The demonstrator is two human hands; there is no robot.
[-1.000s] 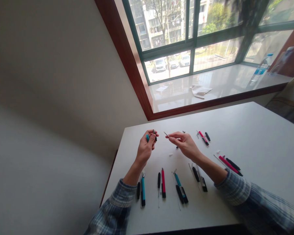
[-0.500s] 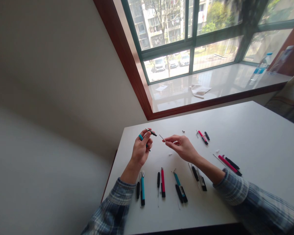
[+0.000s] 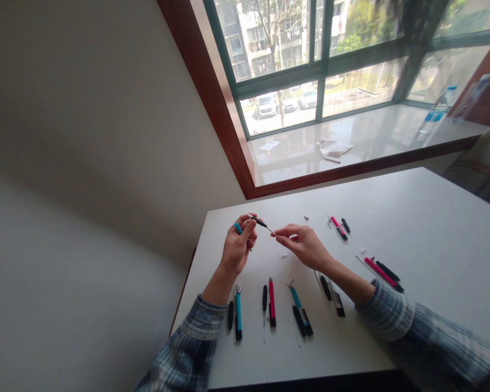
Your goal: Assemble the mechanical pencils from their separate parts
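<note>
My left hand (image 3: 239,245) is closed around pen parts above the far left of the white table. Between its thumb and forefinger is a black pen grip section (image 3: 258,221) with a silver tip. A teal pen barrel (image 3: 238,228) is tucked in the same hand, its lower part hidden by the fingers. My right hand (image 3: 302,243) pinches a thin pen refill (image 3: 271,232). The refill's far end meets the rear opening of the black grip section. Below the right fingers a small white piece (image 3: 285,256) lies on the tabletop.
Taken-apart pens lie about the white table (image 3: 245,359): a teal barrel (image 3: 238,313), a red barrel (image 3: 271,302), another teal barrel (image 3: 296,298) and a pink barrel (image 3: 379,271). A small metal tip (image 3: 306,218) lies near the back. Bottles (image 3: 436,114) stand on the windowsill.
The refill and the black grip section have come together; a gap lay between them before. The left hand has shifted slightly right, and the right hand has barely moved.
</note>
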